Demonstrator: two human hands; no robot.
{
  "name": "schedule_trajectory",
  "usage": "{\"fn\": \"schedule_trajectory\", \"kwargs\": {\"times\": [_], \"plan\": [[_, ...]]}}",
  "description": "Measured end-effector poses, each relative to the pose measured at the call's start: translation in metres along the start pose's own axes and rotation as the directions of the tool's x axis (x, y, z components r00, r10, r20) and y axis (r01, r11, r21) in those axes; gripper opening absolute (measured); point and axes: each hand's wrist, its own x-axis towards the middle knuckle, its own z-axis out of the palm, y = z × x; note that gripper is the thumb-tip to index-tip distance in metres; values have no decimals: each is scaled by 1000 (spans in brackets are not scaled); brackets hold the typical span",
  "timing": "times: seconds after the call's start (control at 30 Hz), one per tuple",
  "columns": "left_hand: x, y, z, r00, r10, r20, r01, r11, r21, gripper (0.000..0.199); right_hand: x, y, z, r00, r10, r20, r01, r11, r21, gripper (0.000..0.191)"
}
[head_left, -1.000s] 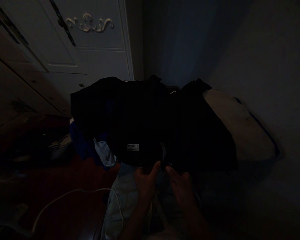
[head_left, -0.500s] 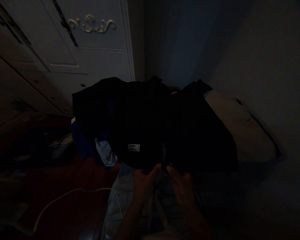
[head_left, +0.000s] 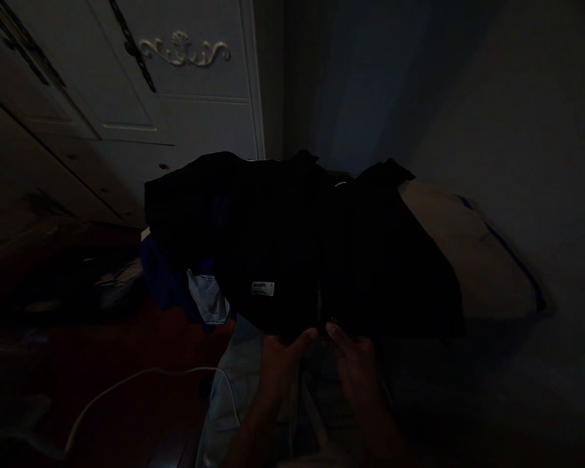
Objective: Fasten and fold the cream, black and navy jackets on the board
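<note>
A black garment (head_left: 273, 234) with a collar lies spread out, its collar away from me and its hem toward me. A small white label (head_left: 262, 288) shows on its left part. My left hand (head_left: 283, 357) pinches the hem just left of the front opening. On the other side of that opening, my right hand (head_left: 353, 354) has thumb and fingers closed on the hem. The two thumbs are close together but apart. The fingertips under the cloth are hidden, and the picture is very dark.
A white cabinet (head_left: 205, 123) stands behind at left. Blue cloth (head_left: 160, 279) and a light blue piece (head_left: 208, 298) stick out under the garment. A beige cushion-like thing (head_left: 478, 260) is at right. A white cable (head_left: 141, 372) crosses the red floor (head_left: 141, 344).
My left thumb has moved slightly down along the hem, with the cloth still held. The view has shifted a little; the garment lies nearly the same.
</note>
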Motion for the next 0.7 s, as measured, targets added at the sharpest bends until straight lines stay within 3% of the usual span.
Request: {"fn": "schedule_trajectory", "kwargs": {"times": [0.2, 0.33, 0.7], "plan": [[-3, -2, 1, 997, -81, -4, 80, 996, -35, 46, 7, -2, -13, 994, 11, 110, 2, 993, -117, 58], [2, -5, -1, 998, -55, 15, 55, 998, -16, 47, 14, -4, -20, 973, 19, 231, 41, 967, -252, 53], [11, -17, -7, 997, -56, 58, 50, 994, 95, 56, 12, -11, -20, 961, 96, 259, 30, 896, -443, 61]]}}
